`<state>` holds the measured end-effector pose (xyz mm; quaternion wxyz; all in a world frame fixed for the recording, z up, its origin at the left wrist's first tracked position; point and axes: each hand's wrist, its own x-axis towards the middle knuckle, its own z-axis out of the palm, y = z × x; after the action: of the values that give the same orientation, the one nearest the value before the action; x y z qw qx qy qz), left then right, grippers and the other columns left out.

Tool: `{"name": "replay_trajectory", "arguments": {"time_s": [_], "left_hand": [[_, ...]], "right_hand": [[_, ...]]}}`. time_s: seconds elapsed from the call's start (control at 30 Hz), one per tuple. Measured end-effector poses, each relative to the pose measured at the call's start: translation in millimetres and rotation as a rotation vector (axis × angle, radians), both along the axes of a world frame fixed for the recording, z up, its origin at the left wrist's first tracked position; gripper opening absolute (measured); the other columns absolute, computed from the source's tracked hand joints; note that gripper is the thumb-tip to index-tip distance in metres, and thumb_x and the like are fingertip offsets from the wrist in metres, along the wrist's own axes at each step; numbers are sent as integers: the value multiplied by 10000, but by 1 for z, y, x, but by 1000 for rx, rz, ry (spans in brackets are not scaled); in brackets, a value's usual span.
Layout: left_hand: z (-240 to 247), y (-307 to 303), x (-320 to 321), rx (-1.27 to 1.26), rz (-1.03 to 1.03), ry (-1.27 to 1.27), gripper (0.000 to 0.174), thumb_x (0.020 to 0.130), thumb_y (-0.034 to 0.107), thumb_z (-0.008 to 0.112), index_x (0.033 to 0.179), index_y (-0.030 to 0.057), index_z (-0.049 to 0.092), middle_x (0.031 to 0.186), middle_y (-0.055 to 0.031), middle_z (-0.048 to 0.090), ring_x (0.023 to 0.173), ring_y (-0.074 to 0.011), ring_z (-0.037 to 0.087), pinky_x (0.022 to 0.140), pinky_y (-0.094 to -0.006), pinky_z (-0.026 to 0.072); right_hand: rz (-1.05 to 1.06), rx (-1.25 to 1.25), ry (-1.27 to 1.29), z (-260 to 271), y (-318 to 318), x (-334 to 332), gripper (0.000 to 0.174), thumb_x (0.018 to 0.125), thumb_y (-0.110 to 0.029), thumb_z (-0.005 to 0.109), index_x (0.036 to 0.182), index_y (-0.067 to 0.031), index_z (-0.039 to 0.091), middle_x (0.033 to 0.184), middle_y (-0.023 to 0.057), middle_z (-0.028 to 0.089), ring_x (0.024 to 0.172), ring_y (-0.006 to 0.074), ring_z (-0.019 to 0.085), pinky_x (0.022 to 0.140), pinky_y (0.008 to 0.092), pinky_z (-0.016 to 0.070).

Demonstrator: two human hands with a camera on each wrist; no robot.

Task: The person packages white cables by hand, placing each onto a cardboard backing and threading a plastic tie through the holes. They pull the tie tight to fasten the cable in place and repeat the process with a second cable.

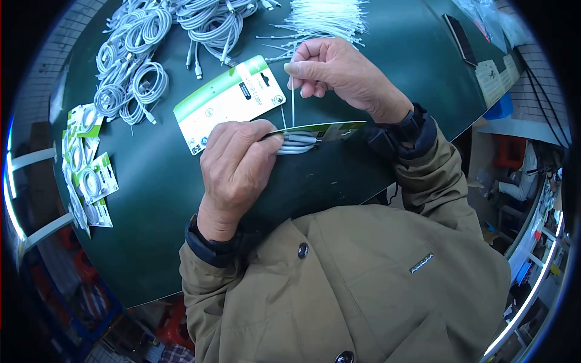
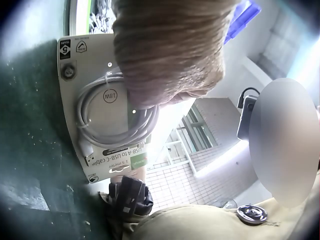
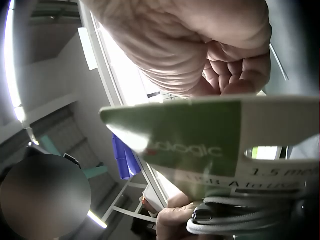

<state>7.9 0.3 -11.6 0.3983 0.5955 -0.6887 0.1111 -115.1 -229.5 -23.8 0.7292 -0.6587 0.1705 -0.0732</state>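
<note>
The left hand (image 1: 237,166) grips a card (image 1: 344,127) with coiled cable (image 1: 295,145) above the tabletop (image 1: 145,206); the right hand (image 1: 339,68) pinches 1 white tie (image 1: 293,107). Coiling looks done; the tie's long tail remains uncut.

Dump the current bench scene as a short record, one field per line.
left_hand: grips card and coiled cable
right_hand: raised, pinches upright white tie
left_hand_at: left hand
right_hand_at: right hand
card_label: USB-A to USB-C cable, 1.5 meter
flat_on_table: second card
far_side: loose cables, tie pile
left_edge: carded cables
</note>
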Motion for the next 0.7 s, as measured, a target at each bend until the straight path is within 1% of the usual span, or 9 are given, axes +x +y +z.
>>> {"name": "replay_trajectory", "arguments": {"time_s": [0.2, 0.33, 0.43, 0.6, 0.7], "left_hand": [[1, -1, 0, 2, 3, 0, 257, 675, -60, 785, 879, 44, 668, 915, -79, 705, 794, -254, 695, 705, -384, 530], [0, -1, 0, 5, 7, -4, 262, 668, -59, 789, 878, 44, 671, 916, -78, 707, 798, -254, 697, 705, -384, 530], [3, 3, 0, 54, -1, 15, 295, 663, -103, 812, 895, 27, 685, 946, -115, 737, 851, -290, 707, 736, -371, 543], [3, 4, 0, 58, -3, 16, 298, 661, -103, 815, 896, 27, 685, 945, -115, 736, 854, -290, 708, 736, -370, 543], [2, 3, 0, 50, -4, 15, 302, 659, -105, 815, 896, 30, 685, 943, -114, 735, 854, -290, 708, 735, -370, 543]], "right_hand": [[-10, -73, 5, -6, 1, 2, 227, 1031, -246, 741, 1009, -21, 728, 905, 89, 787, 736, 77, 735, 628, 176, 547], [4, -79, 4, -8, 3, 3, 228, 1029, -249, 743, 1009, -21, 731, 900, 89, 786, 737, 77, 735, 627, 173, 546], [10, -65, 7, -11, 4, 4, 227, 1028, -248, 744, 996, -24, 734, 893, 85, 784, 727, 73, 731, 620, 169, 543], [17, -55, 6, -13, 6, 4, 228, 1030, -241, 742, 982, -18, 735, 881, 82, 781, 713, 67, 729, 615, 162, 539], [26, -94, 18, -9, 8, 3, 231, 1030, -239, 742, 988, -13, 734, 886, 85, 783, 713, 65, 730, 618, 160, 542]]}}
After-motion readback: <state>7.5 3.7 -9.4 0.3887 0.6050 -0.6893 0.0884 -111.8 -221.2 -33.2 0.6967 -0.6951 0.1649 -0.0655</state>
